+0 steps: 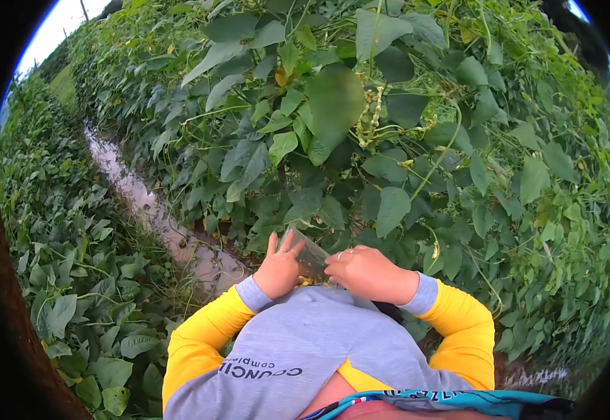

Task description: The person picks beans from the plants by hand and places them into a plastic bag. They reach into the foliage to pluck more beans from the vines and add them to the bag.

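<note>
A clear plastic bag with small yellow pieces low inside it is held up between my two hands, close in front of the grey shirt. My left hand is at the bag's left side, its fingers spread and pointing up, with a ring on one finger. On the right, my right hand has its fingers bent together on the bag's right edge, also with a ring. The lower part of the bag is hidden behind the shirt front.
Dense climbing plants with broad leaves rise in front and to the right. A muddy, wet path runs up at the left, with low leafy plants beyond it. Thin pods hang above the hands.
</note>
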Tool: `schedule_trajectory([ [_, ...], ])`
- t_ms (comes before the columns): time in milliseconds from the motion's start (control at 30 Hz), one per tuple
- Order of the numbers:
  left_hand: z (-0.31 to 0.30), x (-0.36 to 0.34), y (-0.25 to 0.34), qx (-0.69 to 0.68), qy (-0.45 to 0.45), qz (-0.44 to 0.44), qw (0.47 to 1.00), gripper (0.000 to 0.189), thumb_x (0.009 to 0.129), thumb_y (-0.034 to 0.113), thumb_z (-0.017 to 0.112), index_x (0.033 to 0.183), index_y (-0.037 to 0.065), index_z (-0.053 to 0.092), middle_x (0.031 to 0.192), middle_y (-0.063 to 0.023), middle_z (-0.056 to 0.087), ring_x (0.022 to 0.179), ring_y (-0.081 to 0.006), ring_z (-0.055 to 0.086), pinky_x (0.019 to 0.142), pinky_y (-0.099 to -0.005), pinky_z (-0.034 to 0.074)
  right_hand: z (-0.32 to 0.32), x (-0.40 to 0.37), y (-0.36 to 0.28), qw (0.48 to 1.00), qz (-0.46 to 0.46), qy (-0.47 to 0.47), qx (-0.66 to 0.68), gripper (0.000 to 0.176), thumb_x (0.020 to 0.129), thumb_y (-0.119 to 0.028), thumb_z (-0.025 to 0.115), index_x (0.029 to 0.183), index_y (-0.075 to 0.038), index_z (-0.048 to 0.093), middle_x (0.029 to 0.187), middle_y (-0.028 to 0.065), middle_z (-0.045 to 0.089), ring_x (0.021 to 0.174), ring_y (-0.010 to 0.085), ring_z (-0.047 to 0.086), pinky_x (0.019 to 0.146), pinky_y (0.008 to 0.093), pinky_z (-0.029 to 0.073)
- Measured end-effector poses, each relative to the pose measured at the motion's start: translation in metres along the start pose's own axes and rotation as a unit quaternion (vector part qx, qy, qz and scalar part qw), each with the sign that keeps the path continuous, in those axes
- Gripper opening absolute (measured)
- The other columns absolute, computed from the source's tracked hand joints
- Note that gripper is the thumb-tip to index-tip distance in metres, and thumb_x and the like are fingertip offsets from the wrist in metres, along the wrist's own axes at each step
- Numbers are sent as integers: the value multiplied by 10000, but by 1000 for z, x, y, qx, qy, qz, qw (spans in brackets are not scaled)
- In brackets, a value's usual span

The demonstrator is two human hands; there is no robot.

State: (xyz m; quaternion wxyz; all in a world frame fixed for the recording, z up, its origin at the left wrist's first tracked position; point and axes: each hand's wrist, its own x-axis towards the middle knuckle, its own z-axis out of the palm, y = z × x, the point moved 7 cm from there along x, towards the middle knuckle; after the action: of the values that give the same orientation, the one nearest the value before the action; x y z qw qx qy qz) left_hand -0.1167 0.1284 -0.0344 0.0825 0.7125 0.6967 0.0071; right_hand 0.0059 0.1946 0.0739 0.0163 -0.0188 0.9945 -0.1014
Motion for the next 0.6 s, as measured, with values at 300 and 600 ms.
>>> schedule_trajectory([
  [300,-186,-21,8,-102,126,296,941,234,881,159,693,1101,80,705,1303,-150,642,1199,-365,620,959,-432,545,-305,0,-64,942,-21,332,-44,211,933,-30,709,1142,-29,732,1067,87,756,894,183,719,756,284,569],
  [600,-476,-8,0,-210,375,252,867,285,1056,262,599,1052,-7,689,911,-26,711,835,-107,673,774,-267,565,-512,52,6,813,115,511,-254,265,849,-215,743,982,13,765,813,152,748,747,184,722,692,317,562],
])
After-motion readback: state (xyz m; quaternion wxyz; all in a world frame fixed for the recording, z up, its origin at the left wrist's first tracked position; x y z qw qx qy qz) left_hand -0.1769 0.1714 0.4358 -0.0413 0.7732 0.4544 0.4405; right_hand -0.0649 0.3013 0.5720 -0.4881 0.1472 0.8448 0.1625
